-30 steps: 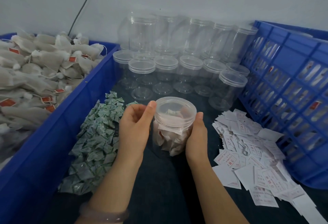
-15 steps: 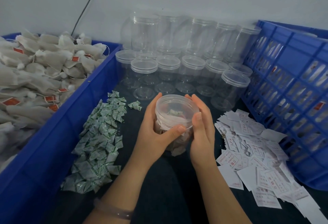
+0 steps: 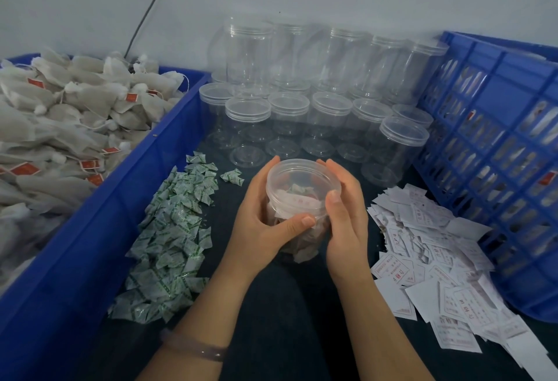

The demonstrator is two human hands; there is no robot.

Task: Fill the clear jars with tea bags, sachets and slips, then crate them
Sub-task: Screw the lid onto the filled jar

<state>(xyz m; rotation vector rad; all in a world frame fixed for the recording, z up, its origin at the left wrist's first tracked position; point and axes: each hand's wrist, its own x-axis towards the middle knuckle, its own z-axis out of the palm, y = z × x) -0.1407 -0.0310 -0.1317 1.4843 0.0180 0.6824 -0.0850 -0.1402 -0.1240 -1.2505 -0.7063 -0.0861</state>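
Clear round plastic jar, filled with pale tea bags and a printed slip lying at the top, is held upright low over the dark desk. The hands hide whether its base touches the desk. Left hand wraps the jar wall, thumb across the front. Right hand grips the rim of the clear flat lid, fingers behind, thumb in front. Thread engagement cannot be told. Risk 1: the slip sits high under the lid, and if an edge is caught in the threads the lid would likely seat crooked and work loose once crated. Risk 2: the smooth wall could slip if the left hand eases while the right one twists. Risk 3: the blue slatted plastic crate stands right of the jar, with the loose heap of white paper slips between, so a low carry could scatter them. Risk 4: the empty lidded clear jars stand just behind the jar, and a forward nudge could topple them.
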